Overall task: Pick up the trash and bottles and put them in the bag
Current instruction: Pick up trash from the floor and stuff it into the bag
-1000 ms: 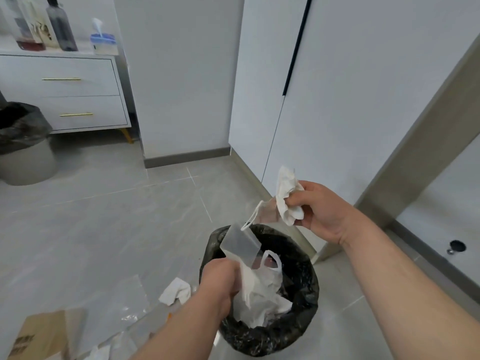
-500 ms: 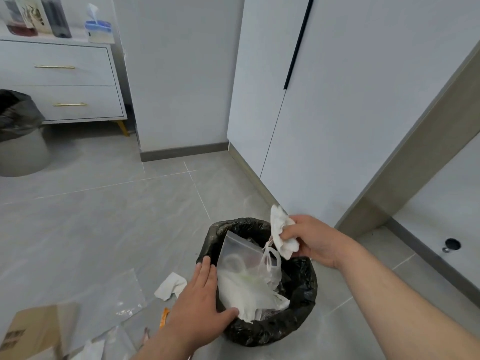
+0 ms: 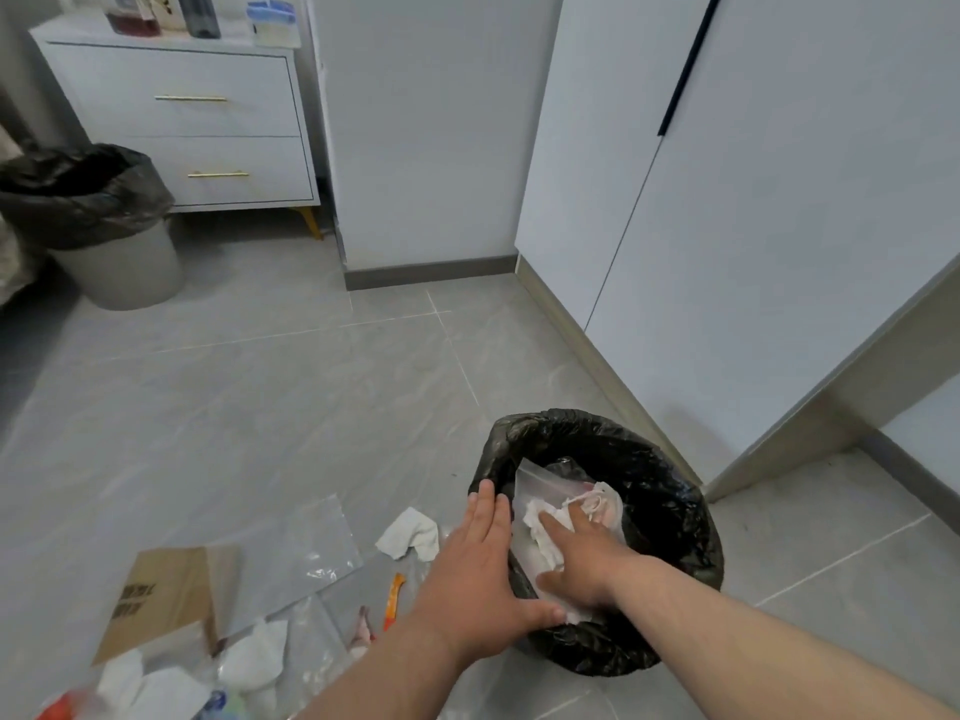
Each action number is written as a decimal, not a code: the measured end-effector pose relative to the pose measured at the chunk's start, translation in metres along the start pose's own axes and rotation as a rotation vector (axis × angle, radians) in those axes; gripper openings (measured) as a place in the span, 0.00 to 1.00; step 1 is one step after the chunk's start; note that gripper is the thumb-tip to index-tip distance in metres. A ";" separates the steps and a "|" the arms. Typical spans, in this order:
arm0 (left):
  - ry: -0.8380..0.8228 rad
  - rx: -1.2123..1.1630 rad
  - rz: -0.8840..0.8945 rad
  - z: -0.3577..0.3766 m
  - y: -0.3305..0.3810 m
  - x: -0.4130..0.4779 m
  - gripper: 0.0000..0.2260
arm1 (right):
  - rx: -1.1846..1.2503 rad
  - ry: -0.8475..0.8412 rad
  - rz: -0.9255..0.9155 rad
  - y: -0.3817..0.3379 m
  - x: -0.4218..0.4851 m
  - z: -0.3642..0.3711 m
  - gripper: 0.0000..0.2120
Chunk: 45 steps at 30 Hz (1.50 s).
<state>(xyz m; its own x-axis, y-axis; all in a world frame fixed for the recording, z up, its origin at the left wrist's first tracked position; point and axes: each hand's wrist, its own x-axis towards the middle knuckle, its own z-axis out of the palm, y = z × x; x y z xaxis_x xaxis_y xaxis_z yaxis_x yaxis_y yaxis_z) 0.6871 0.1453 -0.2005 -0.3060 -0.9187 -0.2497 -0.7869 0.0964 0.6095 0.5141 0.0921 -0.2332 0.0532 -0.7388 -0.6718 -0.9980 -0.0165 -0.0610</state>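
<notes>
I see the right hand [image 3: 584,561] pressing flat on a crumpled white tissue [image 3: 540,527] and a clear plastic pouch [image 3: 545,483] inside the black plastic bin bag [image 3: 670,517]. The left hand [image 3: 480,569] rests flat on the bag's near rim. Beside the bag, a white tissue wad [image 3: 410,532] and a brown cardboard sheet [image 3: 166,595] lie on the grey tiled floor [image 3: 260,407].

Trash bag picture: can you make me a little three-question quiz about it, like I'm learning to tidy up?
1. True or false: the right hand is pressing white tissue down inside the black bag.
2. Pick one. What lies on the floor just left of the bag? A) a crumpled tissue B) a spoon C) a shoe
3. Fill the gap: the left hand rests flat on the bag's ____.

Key: 1 true; 2 A; 3 rim.
</notes>
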 end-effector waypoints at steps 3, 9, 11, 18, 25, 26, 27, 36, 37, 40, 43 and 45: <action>-0.020 -0.013 0.039 -0.009 0.000 -0.006 0.51 | -0.048 0.020 0.011 -0.009 -0.009 -0.016 0.42; 0.270 -0.062 0.046 -0.082 -0.055 -0.068 0.29 | -0.136 0.323 -0.178 -0.076 -0.052 -0.098 0.13; 0.329 -0.078 -0.116 -0.099 -0.101 -0.095 0.30 | -0.204 0.421 -0.217 -0.110 -0.068 -0.110 0.10; 0.322 -0.182 -0.739 -0.073 -0.258 -0.179 0.20 | -0.011 0.383 -0.490 -0.218 -0.059 -0.043 0.09; 0.050 -0.153 -0.867 0.001 -0.306 -0.193 0.55 | 0.084 0.062 -0.231 -0.214 0.019 0.057 0.13; 0.019 -0.114 -0.865 0.007 -0.308 -0.192 0.56 | 0.064 0.024 -0.201 -0.207 0.025 0.068 0.17; -0.006 -0.099 -0.861 0.012 -0.311 -0.190 0.56 | 0.030 -0.012 -0.185 -0.201 0.031 0.080 0.21; 0.050 -0.097 -0.806 0.035 -0.323 -0.184 0.37 | -0.148 -0.139 -0.137 -0.183 0.039 0.133 0.40; 0.088 -0.081 -0.784 0.035 -0.322 -0.184 0.28 | -0.150 -0.131 -0.138 -0.183 0.039 0.137 0.38; 0.189 -0.096 -0.776 0.035 -0.320 -0.181 0.16 | -0.172 -0.117 -0.166 -0.179 0.039 0.146 0.32; 0.218 -0.128 -0.809 0.032 -0.317 -0.182 0.14 | -0.223 -0.087 -0.194 -0.175 0.038 0.147 0.25; 0.264 -0.180 -0.814 0.029 -0.314 -0.182 0.10 | -0.247 -0.052 -0.196 -0.171 0.038 0.149 0.24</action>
<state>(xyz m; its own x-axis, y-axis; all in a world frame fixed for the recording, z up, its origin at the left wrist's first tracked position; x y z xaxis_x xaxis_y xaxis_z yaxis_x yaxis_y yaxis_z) 0.9749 0.2934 -0.3684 0.4659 -0.7365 -0.4904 -0.6033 -0.6699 0.4328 0.6919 0.1674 -0.3579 0.2408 -0.6701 -0.7021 -0.9464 -0.3227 -0.0165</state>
